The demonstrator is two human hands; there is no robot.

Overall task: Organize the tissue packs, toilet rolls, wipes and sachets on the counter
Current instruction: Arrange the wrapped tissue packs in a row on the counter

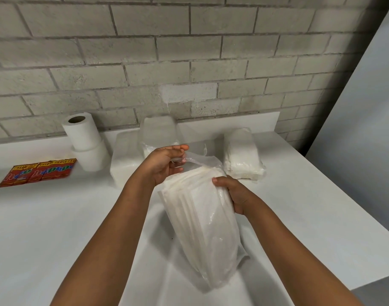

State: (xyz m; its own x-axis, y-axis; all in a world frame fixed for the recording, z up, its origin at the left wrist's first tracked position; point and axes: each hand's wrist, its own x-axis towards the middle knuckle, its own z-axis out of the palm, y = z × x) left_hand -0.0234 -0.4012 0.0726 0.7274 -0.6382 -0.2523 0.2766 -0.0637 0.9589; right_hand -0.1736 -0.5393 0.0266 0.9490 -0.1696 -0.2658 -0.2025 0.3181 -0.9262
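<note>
Grey block wall (189,51) behind, white counter (310,195) below with a shallow basin under the hands. Left hand (164,166): thumb and fingers pinched on the loose clear flap at the far end of the held tissue pack (202,221), pulling the plastic up and away. Right hand (231,193): fingers curled round the pack's right flank near the top, thumb on the upper face, carrying the weight. Pack is off the surface, tilted, long axis running from the hands toward the camera, hanging above the basin. Judgement: the step is tidying the wrapper before setting the pack down; best done by keeping the right-hand grip firm and low while the left smooths or tucks the flap, since thin film may tear or the pack may slip into the basin. Further out: two stacked toilet rolls (85,142) at back left, red sachets (38,173) flat beside them, white packs (131,160) behind the left hand, another wrapped pack (243,155) lying back right, apart from the fingers.
</note>
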